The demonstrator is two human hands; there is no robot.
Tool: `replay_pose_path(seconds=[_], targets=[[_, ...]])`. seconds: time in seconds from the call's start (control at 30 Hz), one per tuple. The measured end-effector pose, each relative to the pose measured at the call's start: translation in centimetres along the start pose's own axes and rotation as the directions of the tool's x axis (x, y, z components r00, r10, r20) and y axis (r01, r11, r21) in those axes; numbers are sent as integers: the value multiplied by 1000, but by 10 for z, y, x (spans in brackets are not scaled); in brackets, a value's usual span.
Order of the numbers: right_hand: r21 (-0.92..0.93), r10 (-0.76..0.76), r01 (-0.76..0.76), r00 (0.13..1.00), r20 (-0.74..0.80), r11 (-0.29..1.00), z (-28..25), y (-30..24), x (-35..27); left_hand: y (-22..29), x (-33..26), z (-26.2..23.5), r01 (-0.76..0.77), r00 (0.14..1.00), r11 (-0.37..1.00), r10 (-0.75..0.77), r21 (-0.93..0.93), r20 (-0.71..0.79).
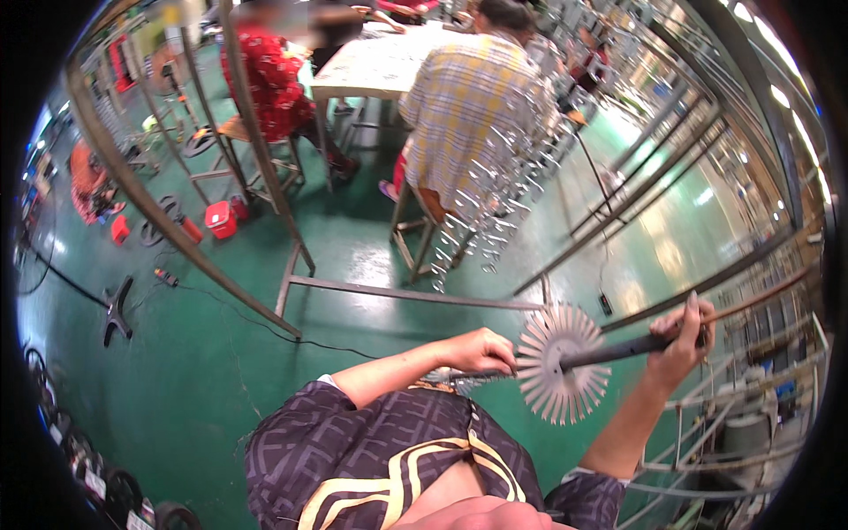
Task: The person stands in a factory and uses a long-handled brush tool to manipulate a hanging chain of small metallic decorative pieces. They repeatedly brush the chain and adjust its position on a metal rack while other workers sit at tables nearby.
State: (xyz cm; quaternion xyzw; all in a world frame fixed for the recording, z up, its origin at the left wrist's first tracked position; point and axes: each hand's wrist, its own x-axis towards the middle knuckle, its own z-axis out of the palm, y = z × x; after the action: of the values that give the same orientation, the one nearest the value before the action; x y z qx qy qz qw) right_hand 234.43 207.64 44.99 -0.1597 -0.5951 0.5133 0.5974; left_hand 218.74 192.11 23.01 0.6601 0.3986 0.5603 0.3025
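My right hand (682,343) is wrapped around a dark rod (614,352) with a slotted grey metal disc (556,340) at its end. Narrow teeth ring the disc, which faces me at a slant. At the disc's left rim my left hand (488,352) is closed, its fingertips pinched together. Just below those fingers shows a dark, bristly strip of small pieces (477,378); whether the fingers hold it or something at the disc's edge, I cannot tell.
A metal rack frame (415,293) stands ahead, with rows of small silver hooks (495,212) hanging inside. Beyond it, people sit on stools at a white table (367,66). A red bucket (221,220) and a black cable (256,320) lie left; wire shelving (698,433) stands right.
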Motion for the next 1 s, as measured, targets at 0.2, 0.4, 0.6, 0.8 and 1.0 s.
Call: replay_pose_path(seconds=[0.2, 0.4, 0.6, 0.8, 1.0], targets=[[-14, -14, 15, 999, 42, 1000, 7, 0, 0, 22, -4, -12, 26, 999, 985, -20, 171, -32], [-30, -31, 32, 999, 41, 999, 2, -2, -1, 64, 0, -50, 67, 992, 903, -16, 425, -123], [-25, -36, 36, 999, 8, 999, 0, 0, -1, 164, 23, -108, -75, 873, 744, 371, 664, -317], [-91, -54, 49, 997, -62, 995, -8, 6, -1, 225, 61, -133, -79, 628, 623, 637, 778, -447], [-129, -77, 70, 995, -57, 989, -16, 14, 0, 101, 70, -88, 130, 891, 877, 102, 463, -443]])
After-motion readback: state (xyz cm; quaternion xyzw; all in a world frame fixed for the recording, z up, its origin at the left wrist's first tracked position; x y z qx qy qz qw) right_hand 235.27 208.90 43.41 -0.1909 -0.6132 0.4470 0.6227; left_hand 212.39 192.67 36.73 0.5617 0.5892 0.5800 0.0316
